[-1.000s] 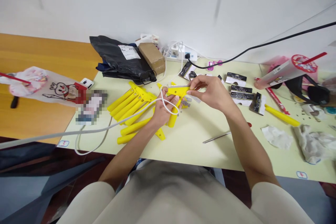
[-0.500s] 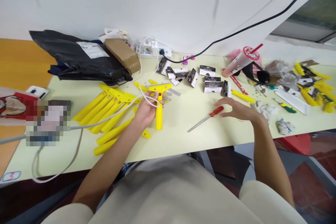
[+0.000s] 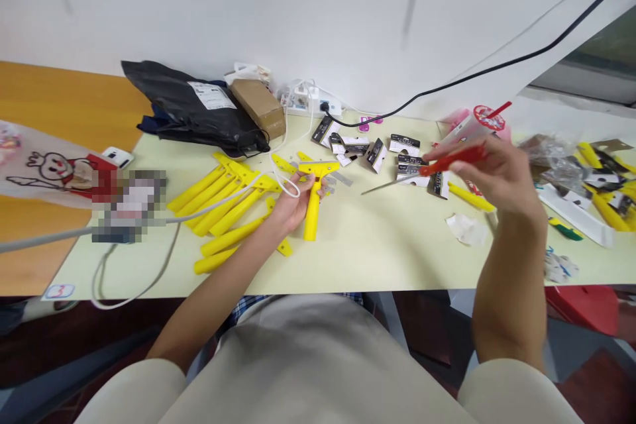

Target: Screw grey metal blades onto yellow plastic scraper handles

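Observation:
My left hand point(image 3: 294, 204) is closed round the neck of a yellow scraper point(image 3: 311, 215), whose wide head points away from me and whose handle points toward me. A white cable loop crosses in front of that hand. In my right hand point(image 3: 504, 175), raised above the table, is a screwdriver point(image 3: 450, 160) with a red handle; its thin shaft points left toward the scraper. Several more yellow scrapers point(image 3: 226, 202) lie in a row left of my left hand. Just beyond the held scraper are loose metal blades point(image 3: 342, 177), partly hidden.
Black-and-white card packages point(image 3: 405, 144) lie scattered toward the wall. At the back left are a black plastic bag point(image 3: 193, 112) and a cardboard box point(image 3: 261, 106), beside a power strip point(image 3: 298, 103). A drink cup point(image 3: 477, 124) stands at the right. White cable point(image 3: 218, 212) runs over the scrapers.
My right hand has taken the screwdriver off the table and lifted it, with the shaft pointing left. My left hand still holds the scraper. The whole view has shifted a little.

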A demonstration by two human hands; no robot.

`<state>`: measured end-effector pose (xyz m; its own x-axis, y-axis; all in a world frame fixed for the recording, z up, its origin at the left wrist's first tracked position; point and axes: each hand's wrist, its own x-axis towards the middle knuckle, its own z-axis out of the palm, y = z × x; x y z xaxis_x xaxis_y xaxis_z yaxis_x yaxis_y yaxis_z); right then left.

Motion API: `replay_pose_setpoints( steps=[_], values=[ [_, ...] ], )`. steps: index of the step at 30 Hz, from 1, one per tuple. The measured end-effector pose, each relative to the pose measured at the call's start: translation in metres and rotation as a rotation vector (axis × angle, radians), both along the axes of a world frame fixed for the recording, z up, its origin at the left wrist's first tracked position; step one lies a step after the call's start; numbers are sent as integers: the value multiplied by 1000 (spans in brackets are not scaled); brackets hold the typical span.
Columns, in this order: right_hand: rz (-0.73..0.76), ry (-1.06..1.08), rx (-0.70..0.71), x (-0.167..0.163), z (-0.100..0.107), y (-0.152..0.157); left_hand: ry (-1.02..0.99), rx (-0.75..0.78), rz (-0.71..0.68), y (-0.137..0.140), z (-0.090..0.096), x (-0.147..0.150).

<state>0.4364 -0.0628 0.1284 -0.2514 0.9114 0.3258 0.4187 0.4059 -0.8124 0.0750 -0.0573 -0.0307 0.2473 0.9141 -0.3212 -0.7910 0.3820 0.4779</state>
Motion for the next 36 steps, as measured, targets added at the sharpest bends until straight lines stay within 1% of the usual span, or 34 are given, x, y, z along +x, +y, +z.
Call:
replay_pose_setpoints(
  steps=[2,3,4,7,9,11,13,15,18,21,29,36],
  values=[
    [29,163,139,-37,20,14,15,8,21,0,0,0],
    [-13,200,207,-57,27,20,23,13,28,-1,1,0],
    [-47,223,264,-77,33,26,32,18,30,-1,1,0],
    [-97,301,354,-127,41,37,52,45,19,-3,3,1],
    [-85,300,326,-150,40,41,53,63,25,-3,4,1],
    [-51,281,265,-162,35,45,51,69,37,-2,3,0],
    [-7,287,223,-169,26,51,56,62,39,0,2,0],
    [42,343,246,-172,15,60,69,57,38,1,1,-1],
    [132,441,317,-174,-1,74,73,63,39,1,-1,0],
    [189,448,305,-174,-12,82,57,61,50,0,-2,1],
    [206,380,306,-173,-20,88,60,38,54,0,-3,2],
    [144,307,312,-175,-23,92,54,26,65,0,-3,2]
  ],
)
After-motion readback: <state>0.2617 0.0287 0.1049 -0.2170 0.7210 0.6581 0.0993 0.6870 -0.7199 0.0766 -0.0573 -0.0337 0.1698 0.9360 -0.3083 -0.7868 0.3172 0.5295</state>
